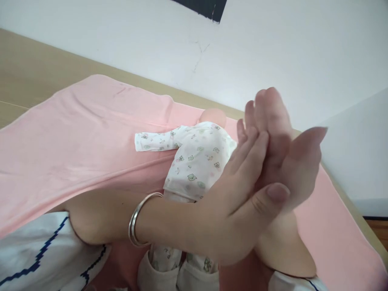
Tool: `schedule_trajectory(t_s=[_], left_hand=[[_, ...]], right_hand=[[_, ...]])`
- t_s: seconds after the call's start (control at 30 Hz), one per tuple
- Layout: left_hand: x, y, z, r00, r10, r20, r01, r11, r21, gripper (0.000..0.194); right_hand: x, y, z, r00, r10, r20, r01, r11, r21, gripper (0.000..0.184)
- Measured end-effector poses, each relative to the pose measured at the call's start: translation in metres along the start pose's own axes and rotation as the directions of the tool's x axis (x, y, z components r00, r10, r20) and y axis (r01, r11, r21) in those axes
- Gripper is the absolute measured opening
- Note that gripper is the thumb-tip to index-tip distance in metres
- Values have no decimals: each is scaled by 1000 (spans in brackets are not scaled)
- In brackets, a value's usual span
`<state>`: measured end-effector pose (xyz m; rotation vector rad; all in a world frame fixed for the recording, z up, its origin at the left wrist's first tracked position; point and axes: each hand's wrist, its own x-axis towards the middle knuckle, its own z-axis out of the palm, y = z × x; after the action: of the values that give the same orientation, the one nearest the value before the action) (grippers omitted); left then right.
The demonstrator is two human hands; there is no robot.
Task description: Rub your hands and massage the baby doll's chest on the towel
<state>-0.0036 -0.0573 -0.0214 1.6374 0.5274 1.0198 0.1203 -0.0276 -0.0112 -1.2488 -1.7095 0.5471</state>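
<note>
My left hand (230,218), with a silver double bangle (132,226) on its wrist, lies palm to palm against my right hand (280,157). Both hands have their fingers stretched out, and I see nothing between the palms. They are raised above a baby doll (197,161) dressed in a white top and trousers with small green bear prints. Its rounded head (214,116) points away from me and one sleeve (156,141) stretches left. White footwear (159,273) covers its feet near me. My forearms and hands hide its right side and part of its legs.
Under the doll is a pink blanket (75,133), spread with a few creases over a light wooden surface (27,64). A white wall (121,36) rises behind, with a dark panel (203,8) at the top. My patterned white sleeves show at the lower edge.
</note>
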Motion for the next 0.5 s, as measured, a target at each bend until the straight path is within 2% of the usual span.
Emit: schedule_trajectory(t_s=[0.03,0.07,0.1,0.17,0.23,0.3,0.4,0.5], left_hand=[[3,-4,-4,1000,-3,-3,3,1000,-2,68],[8,-11,-9,998,-29,-57,30,1000,10,59],[14,-21,-17,986,-56,-158,63,997,37,52],[31,-46,-37,921,-106,-374,159,981,112,48],[49,-76,-57,851,-169,-497,291,940,179,47],[61,-105,-72,859,-106,-501,303,893,332,47],[66,-135,-81,887,-7,-461,282,799,530,43],[63,-148,-81,890,47,-454,271,746,608,43]], right_hand=[[7,9,0,997,18,-69,-14,998,64,70],[13,17,2,992,52,-118,-39,993,109,67],[16,25,6,986,93,-136,-75,988,132,66],[15,41,19,982,172,-79,-167,984,58,65],[8,55,35,981,194,25,-192,980,-60,60],[3,68,47,982,146,119,-123,976,-180,59],[9,87,51,968,101,231,-15,937,-348,61],[29,105,41,954,171,245,-44,892,-450,63]])
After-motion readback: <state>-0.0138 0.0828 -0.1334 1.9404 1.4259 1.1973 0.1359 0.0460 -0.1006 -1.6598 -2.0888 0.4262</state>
